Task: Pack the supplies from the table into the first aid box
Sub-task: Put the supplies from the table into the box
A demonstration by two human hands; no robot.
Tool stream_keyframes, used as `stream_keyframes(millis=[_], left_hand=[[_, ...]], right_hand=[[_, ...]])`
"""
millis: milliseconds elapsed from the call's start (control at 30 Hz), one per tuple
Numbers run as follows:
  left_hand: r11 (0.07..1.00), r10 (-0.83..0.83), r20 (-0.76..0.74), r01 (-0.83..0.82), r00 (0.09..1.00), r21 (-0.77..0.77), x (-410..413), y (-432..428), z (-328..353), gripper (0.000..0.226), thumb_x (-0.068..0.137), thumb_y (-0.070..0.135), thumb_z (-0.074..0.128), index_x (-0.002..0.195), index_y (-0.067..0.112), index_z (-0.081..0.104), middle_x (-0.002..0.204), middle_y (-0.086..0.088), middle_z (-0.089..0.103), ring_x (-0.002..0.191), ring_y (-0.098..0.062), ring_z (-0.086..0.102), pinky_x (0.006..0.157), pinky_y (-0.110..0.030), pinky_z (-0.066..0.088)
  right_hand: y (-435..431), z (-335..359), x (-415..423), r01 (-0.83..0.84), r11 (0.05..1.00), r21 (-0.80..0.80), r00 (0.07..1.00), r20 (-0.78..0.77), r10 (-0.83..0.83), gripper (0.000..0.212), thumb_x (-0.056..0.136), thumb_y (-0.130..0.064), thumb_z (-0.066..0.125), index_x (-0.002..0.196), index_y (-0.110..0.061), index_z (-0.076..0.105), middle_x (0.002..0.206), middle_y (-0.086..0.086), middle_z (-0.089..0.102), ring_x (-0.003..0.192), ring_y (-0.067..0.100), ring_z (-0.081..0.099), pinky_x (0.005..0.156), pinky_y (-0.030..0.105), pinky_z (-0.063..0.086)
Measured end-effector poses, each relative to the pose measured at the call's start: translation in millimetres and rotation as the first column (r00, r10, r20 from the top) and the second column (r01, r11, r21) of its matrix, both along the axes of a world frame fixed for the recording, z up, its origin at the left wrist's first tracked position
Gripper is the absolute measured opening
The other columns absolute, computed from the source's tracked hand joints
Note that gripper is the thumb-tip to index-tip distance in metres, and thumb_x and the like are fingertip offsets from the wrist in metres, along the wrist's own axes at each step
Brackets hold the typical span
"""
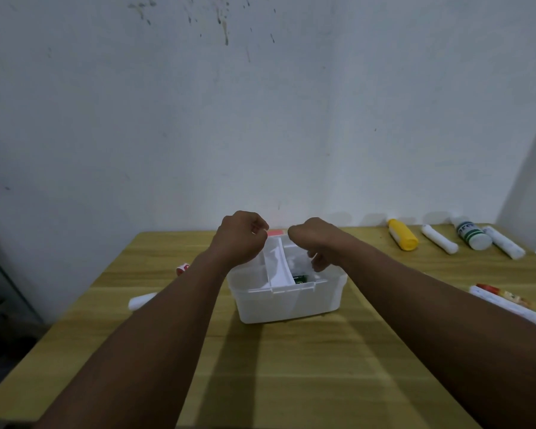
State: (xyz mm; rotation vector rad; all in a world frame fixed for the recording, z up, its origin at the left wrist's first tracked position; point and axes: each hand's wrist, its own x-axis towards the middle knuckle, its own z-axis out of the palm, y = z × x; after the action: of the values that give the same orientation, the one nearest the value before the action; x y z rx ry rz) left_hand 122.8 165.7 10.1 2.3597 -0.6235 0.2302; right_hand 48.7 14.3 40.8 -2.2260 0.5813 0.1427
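Mid-table [291,382], on smooth wood, sits the translucent plastic box [287,300], open. Over it both forearms stretch, left hand [240,236] and right hand [314,243] curled; whether they grip anything, I cannot tell. Beyond right lie a yellow bottle [403,234] and white tubes [439,239].

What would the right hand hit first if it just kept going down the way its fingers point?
Probably the white tray inside the open first aid box: the right hand hovers over it with fingers curled downward. Depth is hard to judge, so it may already be touching.
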Motion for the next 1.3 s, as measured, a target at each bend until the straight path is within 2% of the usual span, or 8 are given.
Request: stream_keyframes(millis=[167,333,467,700,800,1000,1167,1300], left_hand=[[1.0,-0.014,0.024,0.014,1.0,0.004,-1.5,-4.8,-0.7,0.025,0.088,0.019,0.057,0.105,0.017,0.076,0.102,-0.001,0.075,0.094,-0.013,0.063,0.082,-0.025,0.047],[0.998,-0.055,0.031,0.055,0.998,0.017,-6.9,-20.5,-0.5,0.026,0.089,0.018,0.056,0.106,0.018,0.076,0.102,0.0,0.075,0.094,-0.014,0.065,0.084,-0.028,0.051],[0.997,-0.082,0.038,0.082,0.996,0.012,-12.3,-43.1,3.2,0.025,0.089,0.02,0.057,0.105,0.019,0.076,0.102,0.0,0.075,0.096,-0.015,0.066,0.089,-0.031,0.054],[0.974,-0.223,0.025,0.224,0.974,-0.038,-40.5,-112.7,8.7,0.024,0.088,0.016,0.055,0.099,0.019,0.076,0.079,0.014,0.064,0.082,-0.006,0.061,0.075,-0.019,0.045],[0.951,-0.307,0.0,0.306,0.952,-0.04,-57.3,-147.4,6.8,0.023,0.087,0.017,0.055,0.096,0.02,0.076,0.08,0.013,0.066,0.079,-0.004,0.063,0.071,-0.019,0.045],[0.908,-0.409,-0.101,0.416,0.907,0.054,-84.6,-194.6,-6.5,0.02,0.088,0.024,0.062,0.102,0.018,0.076,0.103,-0.001,0.073,0.097,-0.017,0.065,0.084,-0.026,0.049],[0.887,-0.429,-0.167,0.449,0.888,0.107,-90.4,-199.0,-10.3,0.018,0.088,0.025,0.065,0.102,0.02,0.075,0.094,0.003,0.067,0.098,-0.016,0.065,0.085,-0.028,0.051],[0.926,-0.359,-0.101,0.368,0.928,0.083,-73.7,-178.4,12.1,0.018,0.088,0.025,0.063,0.102,0.023,0.075,0.1,0.0,0.072,0.095,-0.015,0.065,0.079,-0.023,0.046]], right_hand=[[6.5,-1.0,2.5,-0.02,0.987,0.157,0.999,-0.026,0.025,0.05,0.099,-0.035,0.034,0.14,-0.006,0.041,0.125,0.025,0.06,0.107,0.037,0.064,0.095,0.048,0.054],[-4.1,-6.7,2.7,-0.072,0.979,0.189,0.997,0.044,0.065,0.046,0.1,-0.033,0.035,0.138,-0.01,0.044,0.126,0.018,0.06,0.11,0.028,0.062,0.096,0.046,0.053],[-37.3,1.8,-9.1,-0.025,0.985,0.172,0.979,0.206,-0.011,0.038,0.094,-0.025,0.043,0.124,-0.004,0.052,0.117,0.017,0.063,0.094,0.025,0.069,0.081,0.042,0.059],[-133.9,9.7,-65.2,0.14,0.986,-0.087,0.951,0.291,-0.109,0.027,0.088,-0.015,0.052,0.1,0.002,0.068,0.097,0.023,0.072,0.075,0.027,0.065,0.057,0.033,0.052],[-166.1,2.5,-89.9,0.082,0.952,-0.296,0.993,0.103,-0.053,0.028,0.088,-0.021,0.063,0.104,0.001,0.07,0.09,0.017,0.069,0.076,0.029,0.062,0.068,0.04,0.06],[-189.6,-34.7,-123.5,-0.167,0.821,-0.547,0.954,-0.301,-0.007,0.056,0.077,-0.039,0.079,0.123,-0.018,0.056,0.127,0.006,0.058,0.116,0.028,0.055,0.095,0.042,0.048],[-193.6,-50.3,-125.6,-0.129,0.809,-0.574,0.977,-0.211,0.006,0.046,0.077,-0.036,0.076,0.113,-0.028,0.048,0.118,-0.002,0.058,0.112,0.024,0.051,0.094,0.047,0.033],[-186.4,-18.5,-112.8,-0.076,0.841,-0.535,0.997,-0.015,0.08,0.045,0.074,-0.032,0.077,0.108,-0.03,0.047,0.114,-0.002,0.059,0.102,0.018,0.053,0.091,0.042,0.048]])
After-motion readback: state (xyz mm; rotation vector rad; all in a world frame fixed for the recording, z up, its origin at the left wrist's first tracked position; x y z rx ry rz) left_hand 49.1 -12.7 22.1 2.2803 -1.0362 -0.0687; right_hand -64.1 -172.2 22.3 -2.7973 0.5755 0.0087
